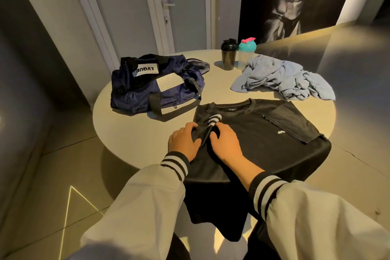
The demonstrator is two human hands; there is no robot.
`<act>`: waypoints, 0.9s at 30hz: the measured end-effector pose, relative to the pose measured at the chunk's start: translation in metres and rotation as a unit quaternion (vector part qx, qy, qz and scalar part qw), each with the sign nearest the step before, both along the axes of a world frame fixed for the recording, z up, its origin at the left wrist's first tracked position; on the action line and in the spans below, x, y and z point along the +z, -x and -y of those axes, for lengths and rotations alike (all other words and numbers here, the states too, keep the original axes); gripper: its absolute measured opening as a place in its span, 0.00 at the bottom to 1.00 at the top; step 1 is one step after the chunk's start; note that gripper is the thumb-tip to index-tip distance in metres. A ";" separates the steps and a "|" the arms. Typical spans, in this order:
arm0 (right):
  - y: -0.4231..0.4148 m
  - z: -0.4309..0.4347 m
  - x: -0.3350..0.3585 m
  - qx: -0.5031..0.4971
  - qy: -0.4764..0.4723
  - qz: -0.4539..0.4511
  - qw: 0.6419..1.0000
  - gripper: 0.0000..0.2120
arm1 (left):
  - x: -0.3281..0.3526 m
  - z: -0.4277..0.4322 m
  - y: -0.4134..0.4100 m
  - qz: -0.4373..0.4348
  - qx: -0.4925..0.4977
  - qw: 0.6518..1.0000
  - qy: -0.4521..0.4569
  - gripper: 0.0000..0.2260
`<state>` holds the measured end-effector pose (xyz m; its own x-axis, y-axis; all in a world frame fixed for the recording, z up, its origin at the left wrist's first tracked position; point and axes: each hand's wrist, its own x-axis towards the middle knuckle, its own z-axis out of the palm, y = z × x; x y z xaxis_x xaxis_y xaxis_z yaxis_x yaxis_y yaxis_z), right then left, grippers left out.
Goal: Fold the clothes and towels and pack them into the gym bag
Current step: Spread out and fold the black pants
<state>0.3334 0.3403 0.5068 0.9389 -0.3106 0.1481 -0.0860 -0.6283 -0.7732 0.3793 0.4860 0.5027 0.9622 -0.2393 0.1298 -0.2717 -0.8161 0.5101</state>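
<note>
Since the black short-sleeved T-shirt (263, 133) lies flat on the round beige counter (135, 139), collar away from the person and hem hanging off the near edge beneath the wrists, the step in hand looks like the first fold: bringing its white-striped sleeve (213, 120) inward over the chest. Both grips are clamped on that sleeve. The left grip (183, 142) curls its fingers over the bunched cloth, and the right grip (226, 143) pinches it just beside, the two nearly touching. The striped cuff pokes out just beyond the fingertips.

To do this well, the sleeve probably needs drawing flat first. It can then be laid across so the crease runs straight from shoulder to hem. One grip could pin the crease while the other carries the cloth. The thin fabric will likely slide and wrinkle, so smoothing outward from the grips should help. The hanging hem may drag the shirt off the counter unless it is pulled up.

Beyond and right of the right grip lies a crumpled pale-blue towel (282, 78), not yet folded. Beyond and left of the left grip sits the navy-blue fabric gym bag (147, 88); whether its zip is open I cannot tell. Farther beyond the grips stand a black shaker bottle (228, 55) and a clear shaker bottle with a teal lid (246, 53), side by side.
</note>
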 end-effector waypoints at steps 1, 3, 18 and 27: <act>0.001 0.000 0.001 -0.006 -0.026 0.005 1.000 0.18 | -0.001 0.001 0.001 0.011 0.000 1.000 0.007 0.19; 0.002 0.001 0.001 -0.014 -0.072 0.008 0.997 0.19 | -0.002 0.002 -0.001 0.031 0.039 0.999 0.019 0.17; -0.002 0.010 -0.004 -0.007 -0.137 0.059 0.989 0.19 | 0.025 0.012 0.029 0.016 -0.161 0.966 0.200 0.10; 0.000 0.009 -0.004 0.053 -0.071 0.079 0.993 0.19 | 0.006 -0.005 0.006 -0.054 -0.154 0.985 0.058 0.13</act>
